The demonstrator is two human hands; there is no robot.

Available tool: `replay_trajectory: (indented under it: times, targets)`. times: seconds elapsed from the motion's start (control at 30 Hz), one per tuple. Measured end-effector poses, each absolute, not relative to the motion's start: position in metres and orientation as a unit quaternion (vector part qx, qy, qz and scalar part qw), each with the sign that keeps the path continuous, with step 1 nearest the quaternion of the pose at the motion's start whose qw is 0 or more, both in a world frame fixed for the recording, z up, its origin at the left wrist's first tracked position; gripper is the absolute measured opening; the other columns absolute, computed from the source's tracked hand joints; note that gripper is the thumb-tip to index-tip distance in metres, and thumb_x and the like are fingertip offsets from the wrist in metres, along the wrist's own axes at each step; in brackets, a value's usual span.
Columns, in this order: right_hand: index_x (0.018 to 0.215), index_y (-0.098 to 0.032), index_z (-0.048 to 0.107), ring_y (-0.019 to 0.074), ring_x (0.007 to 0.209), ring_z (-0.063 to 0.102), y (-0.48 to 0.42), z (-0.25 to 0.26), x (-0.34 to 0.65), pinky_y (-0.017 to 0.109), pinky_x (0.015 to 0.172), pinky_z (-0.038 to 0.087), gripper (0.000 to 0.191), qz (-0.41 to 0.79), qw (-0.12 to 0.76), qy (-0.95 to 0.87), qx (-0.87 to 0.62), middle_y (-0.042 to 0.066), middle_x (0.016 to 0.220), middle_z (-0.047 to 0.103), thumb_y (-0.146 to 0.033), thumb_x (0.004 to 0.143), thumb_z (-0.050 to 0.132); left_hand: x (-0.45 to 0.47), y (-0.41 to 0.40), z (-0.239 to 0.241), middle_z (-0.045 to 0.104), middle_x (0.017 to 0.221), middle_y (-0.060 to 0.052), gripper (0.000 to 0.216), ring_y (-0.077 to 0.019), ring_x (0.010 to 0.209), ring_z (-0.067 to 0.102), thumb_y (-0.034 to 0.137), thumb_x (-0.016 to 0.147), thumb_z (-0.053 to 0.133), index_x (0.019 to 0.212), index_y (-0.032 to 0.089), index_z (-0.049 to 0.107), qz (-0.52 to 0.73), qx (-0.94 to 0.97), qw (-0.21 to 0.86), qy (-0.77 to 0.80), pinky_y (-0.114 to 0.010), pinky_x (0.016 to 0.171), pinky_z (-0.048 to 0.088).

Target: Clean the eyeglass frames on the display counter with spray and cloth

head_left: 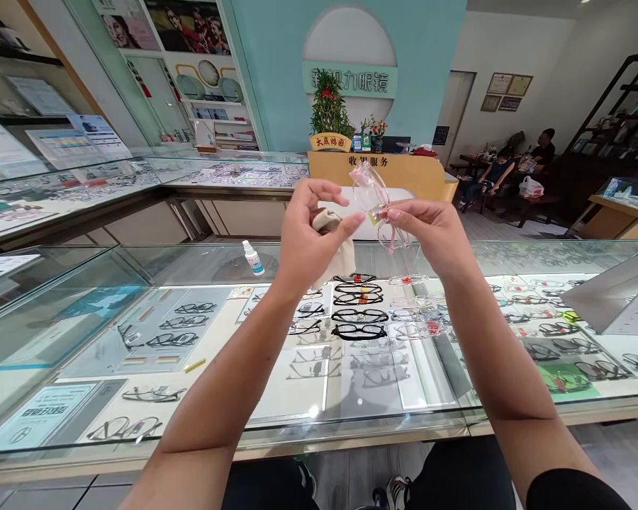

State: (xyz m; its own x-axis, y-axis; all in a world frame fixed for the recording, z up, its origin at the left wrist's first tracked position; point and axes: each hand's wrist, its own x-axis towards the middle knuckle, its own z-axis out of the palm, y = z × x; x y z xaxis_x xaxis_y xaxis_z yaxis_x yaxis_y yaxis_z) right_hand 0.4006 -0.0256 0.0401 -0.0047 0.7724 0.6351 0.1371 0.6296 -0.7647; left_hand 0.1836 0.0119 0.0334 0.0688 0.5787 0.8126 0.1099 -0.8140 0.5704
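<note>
A pair of clear, pinkish eyeglasses [371, 188] is raised above the glass counter, a small yellowish tag on it. My right hand [430, 228] pinches the glasses between thumb and fingertips. In my left hand [315, 237] is a beige cloth [342, 261], bunched in the palm and hanging down below it. The left thumb points toward the glasses, with a small gap showing between them. Under my hands, black-framed glasses [359, 316] lie in a column, with clear frames [417, 330] beside them to the right.
A white spray bottle [253, 258] stands on the glass counter [202, 258], left of my hands. More eyeglasses [181, 322] are displayed to the left. A white angled panel [617, 290] rises at right. Beyond is a wooden reception desk [430, 173]; people [497, 173] sit at back right.
</note>
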Motion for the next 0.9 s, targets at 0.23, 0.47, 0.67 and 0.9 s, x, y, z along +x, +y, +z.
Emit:
replay_trajectory:
  times: [0.23,0.47,0.67,0.9]
  targets:
    - [0.094,-0.028,0.089,0.0231,0.103,0.078,-0.027,0.032,0.383,0.041,0.091,0.064,0.017,0.145,0.639,-0.663,-0.362,0.005,0.106,0.088,-0.044,0.096,0.084,0.196,-0.006,0.031,0.082,0.087,-0.004,0.039,-0.0217,0.081,0.071,0.065,0.087,0.088,0.087,0.026,0.086,0.603,0.719,0.22,0.266,-0.038,0.079,0.061]
    - [0.099,-0.032,0.089,0.0292,0.121,0.079,-0.033,0.032,0.375,0.049,0.113,0.06,0.008,0.085,0.604,-0.695,-0.381,0.004,0.12,0.088,-0.034,0.099,0.081,0.199,0.004,0.026,0.082,0.082,-0.004,0.035,-0.0218,0.078,0.071,0.059,0.083,0.093,0.086,0.025,0.089,0.606,0.693,0.26,0.293,-0.034,0.068,0.056]
    - [0.09,-0.029,0.087,0.0278,0.118,0.08,-0.042,0.036,0.377,0.048,0.112,0.057,0.018,0.106,0.564,-0.726,-0.379,0.004,0.119,0.088,-0.036,0.102,0.076,0.197,0.015,0.025,0.084,0.089,-0.005,0.035,-0.0213,0.08,0.073,0.057,0.08,0.096,0.09,0.024,0.089,0.625,0.662,0.288,0.297,-0.033,0.068,0.058]
    - [0.06,-0.024,0.042,0.0104,0.057,0.038,-0.045,0.042,0.413,0.03,0.059,0.033,0.058,0.095,0.597,-0.677,-0.421,-0.006,0.057,0.039,-0.046,0.1,0.078,0.198,0.01,0.025,0.082,0.088,-0.006,0.038,-0.0196,0.079,0.069,0.058,0.086,0.088,0.092,0.02,0.089,0.571,0.697,0.282,0.331,-0.03,0.067,0.052]
